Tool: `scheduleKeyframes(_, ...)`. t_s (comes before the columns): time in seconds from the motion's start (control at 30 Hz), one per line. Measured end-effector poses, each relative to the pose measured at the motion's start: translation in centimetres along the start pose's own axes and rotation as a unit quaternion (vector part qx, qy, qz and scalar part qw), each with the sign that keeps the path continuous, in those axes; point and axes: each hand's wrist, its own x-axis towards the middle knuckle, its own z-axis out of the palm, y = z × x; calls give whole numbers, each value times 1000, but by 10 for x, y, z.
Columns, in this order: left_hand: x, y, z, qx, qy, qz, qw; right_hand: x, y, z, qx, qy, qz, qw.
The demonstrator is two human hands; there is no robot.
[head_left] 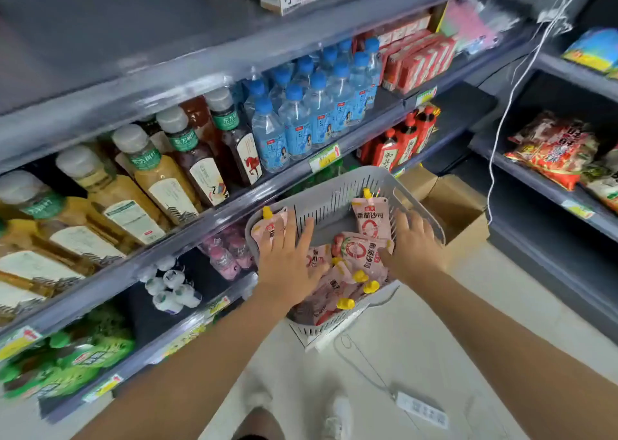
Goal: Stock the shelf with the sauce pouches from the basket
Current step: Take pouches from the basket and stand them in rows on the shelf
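Note:
A grey slotted basket (334,180) sits tilted in front of the drinks shelf (200,228), holding several pink sauce pouches with yellow caps. One pouch (370,218) stands against the far wall of the basket. Another pouch (363,255) lies flat in the middle, and one more (271,230) leans in the left corner. My left hand (287,262) is spread flat over the left pouches, fingers apart. At the basket's right wall, my right hand (416,249) has spread fingers, and its thumb touches the middle pouch. Neither hand is closed on anything.
The shelf on the left holds tea bottles (187,158), blue-capped water bottles (301,115) and pink bottles lower down. An open cardboard box (458,202) stands behind the basket. A power strip (421,409) and white cable (501,121) are on the right, and snack bags (555,151) fill the right-hand shelf.

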Motion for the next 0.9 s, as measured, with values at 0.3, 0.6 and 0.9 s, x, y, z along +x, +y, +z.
scheduleKeyframes(0.3, 50, 2, 33, -36, -93, -2, 995, 50, -14, 42, -27, -67, 18, 997)
scheduleKeyframes(0.6, 79, 5, 62, -51, -124, 6, 991, 96, -25, 82, -56, -150, -8, 987)
scheduleKeyframes(0.9, 77, 15, 88, -19, -148, -16, 989, 127, -4, 129, -195, -212, -135, 948)
